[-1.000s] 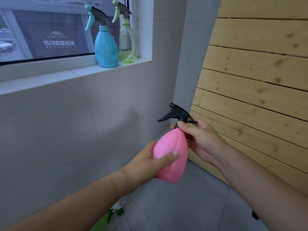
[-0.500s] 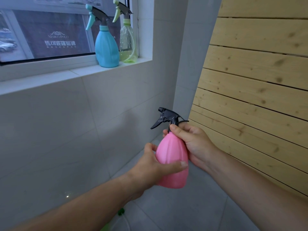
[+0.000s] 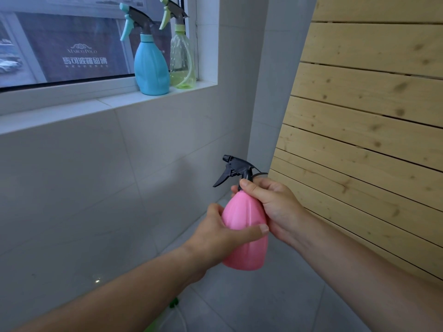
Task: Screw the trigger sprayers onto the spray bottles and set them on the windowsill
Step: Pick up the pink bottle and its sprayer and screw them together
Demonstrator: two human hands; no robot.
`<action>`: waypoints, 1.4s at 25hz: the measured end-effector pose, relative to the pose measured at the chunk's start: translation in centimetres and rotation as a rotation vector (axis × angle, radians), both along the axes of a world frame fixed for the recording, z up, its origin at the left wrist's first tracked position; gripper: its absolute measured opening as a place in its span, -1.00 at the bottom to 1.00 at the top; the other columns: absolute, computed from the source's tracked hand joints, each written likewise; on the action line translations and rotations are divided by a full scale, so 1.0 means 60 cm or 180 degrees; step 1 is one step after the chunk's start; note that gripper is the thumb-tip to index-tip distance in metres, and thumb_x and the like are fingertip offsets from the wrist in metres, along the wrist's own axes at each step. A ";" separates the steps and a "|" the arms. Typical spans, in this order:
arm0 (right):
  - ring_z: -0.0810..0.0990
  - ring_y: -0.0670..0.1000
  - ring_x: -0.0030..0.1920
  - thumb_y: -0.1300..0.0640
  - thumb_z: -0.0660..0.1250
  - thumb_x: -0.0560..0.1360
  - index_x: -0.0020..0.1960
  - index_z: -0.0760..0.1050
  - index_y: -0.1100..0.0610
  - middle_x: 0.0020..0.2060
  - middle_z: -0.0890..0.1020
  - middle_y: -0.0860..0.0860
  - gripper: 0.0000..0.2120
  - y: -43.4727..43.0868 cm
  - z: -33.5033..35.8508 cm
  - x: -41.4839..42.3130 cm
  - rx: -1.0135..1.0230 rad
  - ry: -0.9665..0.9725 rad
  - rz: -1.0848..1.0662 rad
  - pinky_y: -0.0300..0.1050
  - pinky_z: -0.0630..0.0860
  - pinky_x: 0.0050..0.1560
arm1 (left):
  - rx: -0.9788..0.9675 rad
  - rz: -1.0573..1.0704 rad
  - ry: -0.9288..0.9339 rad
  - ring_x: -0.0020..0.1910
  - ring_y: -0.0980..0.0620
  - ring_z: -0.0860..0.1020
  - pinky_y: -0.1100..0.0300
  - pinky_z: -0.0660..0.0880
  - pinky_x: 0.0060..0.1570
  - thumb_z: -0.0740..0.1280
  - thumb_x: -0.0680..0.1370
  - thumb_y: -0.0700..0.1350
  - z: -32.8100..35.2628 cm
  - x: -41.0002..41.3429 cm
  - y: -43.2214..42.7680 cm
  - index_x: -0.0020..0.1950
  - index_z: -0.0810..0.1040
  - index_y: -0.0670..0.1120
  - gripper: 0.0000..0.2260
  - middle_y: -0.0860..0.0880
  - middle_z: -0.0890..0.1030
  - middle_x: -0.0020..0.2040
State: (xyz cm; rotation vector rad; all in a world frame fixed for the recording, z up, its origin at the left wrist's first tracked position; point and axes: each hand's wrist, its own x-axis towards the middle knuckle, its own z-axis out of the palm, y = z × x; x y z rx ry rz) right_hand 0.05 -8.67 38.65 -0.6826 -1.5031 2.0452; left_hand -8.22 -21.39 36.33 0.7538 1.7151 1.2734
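Observation:
A pink spray bottle [image 3: 247, 216] with a black trigger sprayer [image 3: 236, 167] on top is held upright in front of me. My left hand [image 3: 215, 236] wraps the bottle's body, thumb across the front. My right hand [image 3: 273, 207] grips the neck just under the sprayer, whose nozzle points left. On the white windowsill [image 3: 72, 111] up on the left stand a blue spray bottle [image 3: 151, 68] and, right of it, a clear green spray bottle [image 3: 182, 61], both with sprayers fitted.
A tiled wall runs below the sill. A wooden slatted panel [image 3: 371, 116] leans close on the right. A green piece with a thin tube [image 3: 173, 304] lies on the grey floor near the bottom edge.
The pink bottle went from tilted to upright and lower. The sprayer's nozzle turned further left under my right hand. My left thumb now lies across the bottle's front.

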 end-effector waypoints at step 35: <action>0.70 0.15 -0.16 0.13 0.44 0.47 -0.27 0.63 0.13 -0.07 0.74 0.18 -0.85 -0.001 0.006 0.000 -0.0098 0.0110 0.0069 0.08 0.65 -0.11 | 0.0168 -0.0480 -0.0756 0.23 -0.17 0.66 -0.21 0.56 0.28 0.36 0.46 0.25 0.002 -0.033 0.000 0.40 0.51 -0.04 -0.40 -0.18 0.68 0.27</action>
